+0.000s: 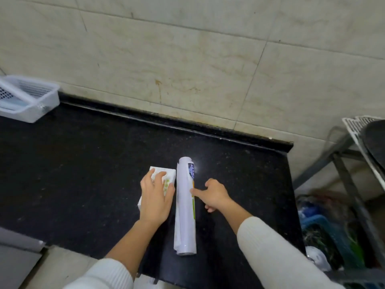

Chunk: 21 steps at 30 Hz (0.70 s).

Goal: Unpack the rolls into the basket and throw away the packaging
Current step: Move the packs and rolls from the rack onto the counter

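A long white roll in clear plastic wrapping (185, 207) lies on the black countertop (83, 163), pointing away from me. To its left lies a white box with green print (164, 176). My left hand (155, 197) rests flat on top of that box, fingers spread. Just right of the roll, my right hand (214, 195) has its fingers apart, and its fingertips touch the roll's side. A white plastic basket (31, 99) stands at the far left against the wall.
A tiled wall rises behind the counter. The counter's right edge drops off near a grey metal rack (350, 155) holding a dark pan. Below it on the floor sit a blue crate (325, 232) and bags. A grey appliance edge shows at lower left.
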### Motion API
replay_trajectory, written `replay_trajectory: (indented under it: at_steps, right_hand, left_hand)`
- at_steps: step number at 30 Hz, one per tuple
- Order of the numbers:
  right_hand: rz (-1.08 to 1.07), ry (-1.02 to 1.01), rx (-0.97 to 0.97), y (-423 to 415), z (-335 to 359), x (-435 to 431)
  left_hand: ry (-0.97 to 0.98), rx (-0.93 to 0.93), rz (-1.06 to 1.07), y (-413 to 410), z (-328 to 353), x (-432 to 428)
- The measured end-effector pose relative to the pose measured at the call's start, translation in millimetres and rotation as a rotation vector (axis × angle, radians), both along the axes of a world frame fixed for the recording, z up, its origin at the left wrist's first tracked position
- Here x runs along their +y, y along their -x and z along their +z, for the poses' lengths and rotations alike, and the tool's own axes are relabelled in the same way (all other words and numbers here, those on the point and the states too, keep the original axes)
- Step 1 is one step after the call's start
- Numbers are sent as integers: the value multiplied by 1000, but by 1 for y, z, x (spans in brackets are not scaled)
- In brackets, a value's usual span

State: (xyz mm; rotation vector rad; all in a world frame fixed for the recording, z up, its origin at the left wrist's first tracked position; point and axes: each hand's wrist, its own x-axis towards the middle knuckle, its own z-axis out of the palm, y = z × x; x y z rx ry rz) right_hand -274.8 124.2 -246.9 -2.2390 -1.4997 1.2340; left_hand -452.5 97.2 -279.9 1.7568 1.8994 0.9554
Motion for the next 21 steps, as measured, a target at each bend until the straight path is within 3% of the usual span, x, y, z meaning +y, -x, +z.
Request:
replay_trajectory:
  at_steps: [12,16,21]
  right_hand:
    - [-226,-529,25,-251,161,-21]
    - [-248,-639,-120,-342,200,-50]
    - [-260,-675,-351,-444,211,-89]
  left_hand:
    - [-118,-31,-379,-259,156,51]
    - [-141,-69,-440,-355,191,25]
    - [-108,-83,-519,-456,184,-23]
